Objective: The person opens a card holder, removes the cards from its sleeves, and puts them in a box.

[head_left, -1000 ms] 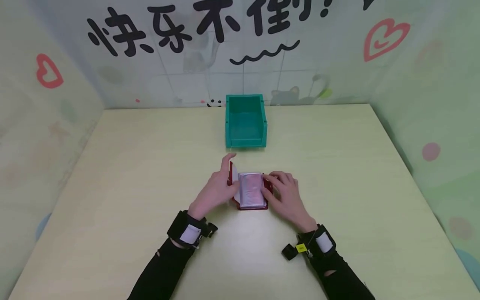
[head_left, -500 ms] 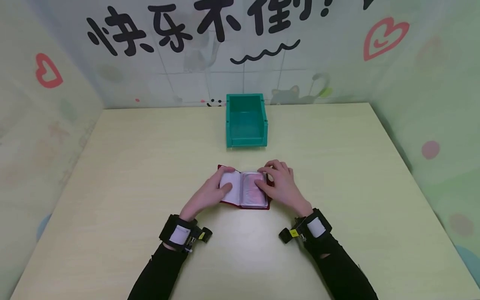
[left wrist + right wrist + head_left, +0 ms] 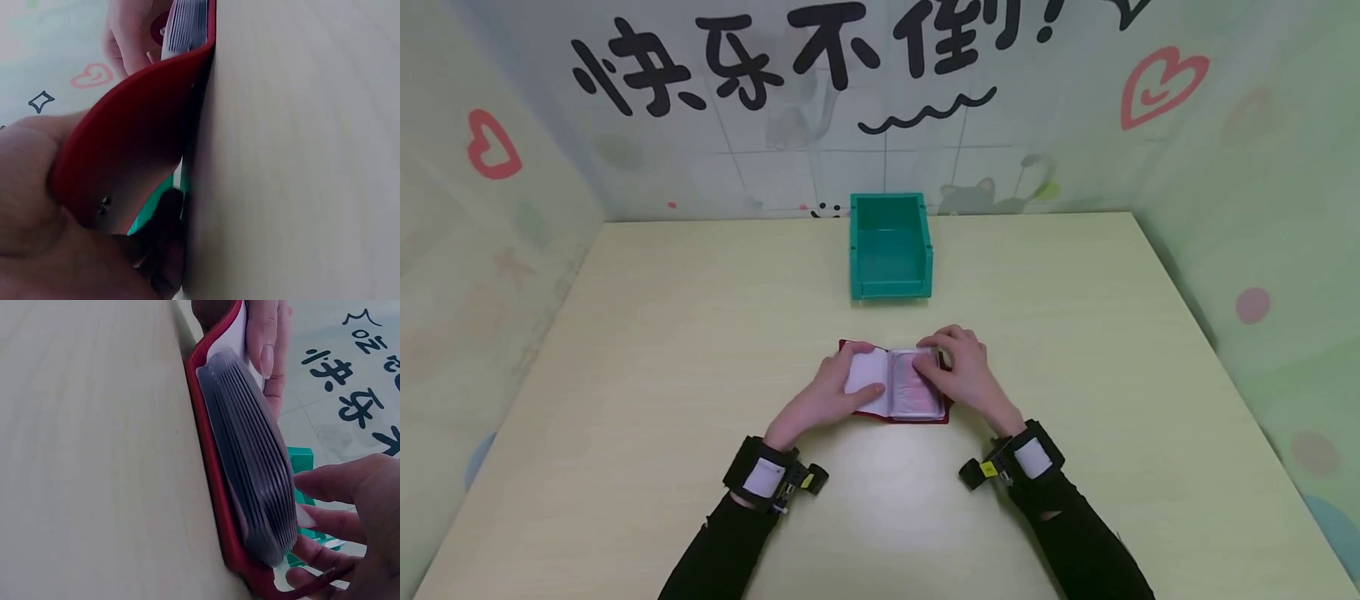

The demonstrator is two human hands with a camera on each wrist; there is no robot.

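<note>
Red-covered booklet (image 3: 889, 385) spread on the table (image 3: 700, 333) in my head feed, white page (image 3: 868, 373), pinkish-topped clear sleeves (image 3: 917, 393), left hand (image 3: 826, 392) clamped on its cover (image 3: 131, 137), right hand (image 3: 964, 368) touching the sleeves, whether pinching I cannot tell, one booklet, two hands, one green bin (image 3: 891, 290).

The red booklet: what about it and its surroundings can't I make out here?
Pink page, head view: any print is too small to read.
Left hand, head view: some fingers are hidden by the red cover.
Green bin, right wrist view: mostly blocked by the booklet and right hand.
Wall lettering, head view: some tops are cut off by the upper edge.
</note>
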